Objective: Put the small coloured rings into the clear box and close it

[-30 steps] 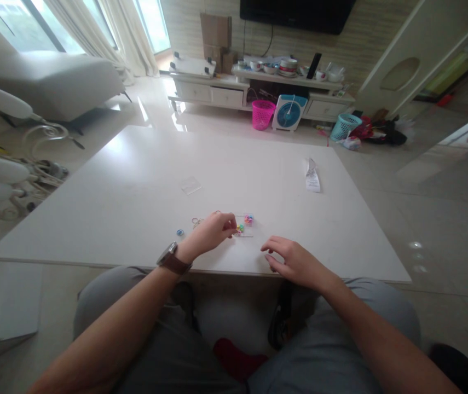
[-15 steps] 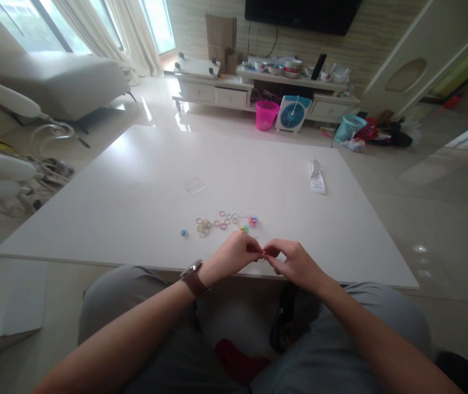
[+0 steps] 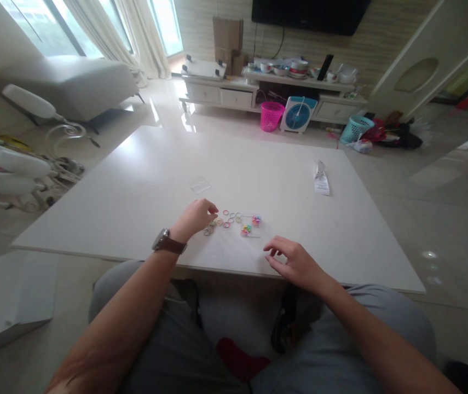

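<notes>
A single head-worn camera looks forward and steeply down from above the wearer's lap (image 3: 316, 353). The left hand (image 3: 195, 218) and right hand (image 3: 297, 264) appear fairly near, just below centre; the white table (image 3: 258, 172) spreads beyond them, and the distant television (image 3: 311, 13) is cropped by the top edge.

1) Left forearm (image 3: 122, 309) slants up and inward from the lower left
2) Left hand (image 3: 195, 217) is turned back upward, its fingers loosely curled and pointing inward; whether they grip anything cannot be made out
3) Right forearm (image 3: 379, 328) reaches up and inward from the lower right
4) Right hand (image 3: 295, 260) bends its fingers inward, thumb and forefinger parted
5) The hands are well apart, the left farther forward
</notes>
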`<move>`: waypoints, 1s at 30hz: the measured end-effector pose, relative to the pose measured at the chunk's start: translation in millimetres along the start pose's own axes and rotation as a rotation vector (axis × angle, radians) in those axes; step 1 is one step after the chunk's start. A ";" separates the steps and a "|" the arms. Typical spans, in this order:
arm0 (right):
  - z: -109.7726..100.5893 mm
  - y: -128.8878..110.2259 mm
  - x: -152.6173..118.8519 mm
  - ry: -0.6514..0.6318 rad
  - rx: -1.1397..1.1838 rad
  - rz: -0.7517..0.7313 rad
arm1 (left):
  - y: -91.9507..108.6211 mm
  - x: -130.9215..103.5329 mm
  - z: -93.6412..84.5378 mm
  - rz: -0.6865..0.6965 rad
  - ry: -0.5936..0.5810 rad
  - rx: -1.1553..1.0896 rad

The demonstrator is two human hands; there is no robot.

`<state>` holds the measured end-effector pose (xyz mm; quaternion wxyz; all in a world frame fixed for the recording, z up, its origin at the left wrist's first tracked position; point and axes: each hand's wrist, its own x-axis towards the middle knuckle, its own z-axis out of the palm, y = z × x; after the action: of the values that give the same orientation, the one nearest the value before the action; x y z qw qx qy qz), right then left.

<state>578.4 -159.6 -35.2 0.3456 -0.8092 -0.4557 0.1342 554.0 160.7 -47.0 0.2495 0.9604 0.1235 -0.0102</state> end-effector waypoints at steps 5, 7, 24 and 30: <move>-2.6 0.5 -1.3 0.003 -0.009 -0.005 | -33.9 -0.2 -23.1 -0.133 -0.083 0.106; -3.5 0.8 -1.9 0.000 -0.013 -0.004 | -44.7 -3.5 -28.8 -0.218 -0.232 0.102; -5.4 -4.1 -2.8 -0.101 -0.034 -0.008 | -35.5 -3.9 -19.3 -0.244 -0.355 0.128; -5.3 -3.3 -2.9 -0.125 -0.045 -0.019 | -24.8 -5.3 -25.2 -0.101 -0.294 -0.116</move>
<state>577.5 -163.2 -29.4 0.2997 -0.8024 -0.4869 0.1708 541.8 192.6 -36.4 0.3192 0.9251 0.1342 -0.1560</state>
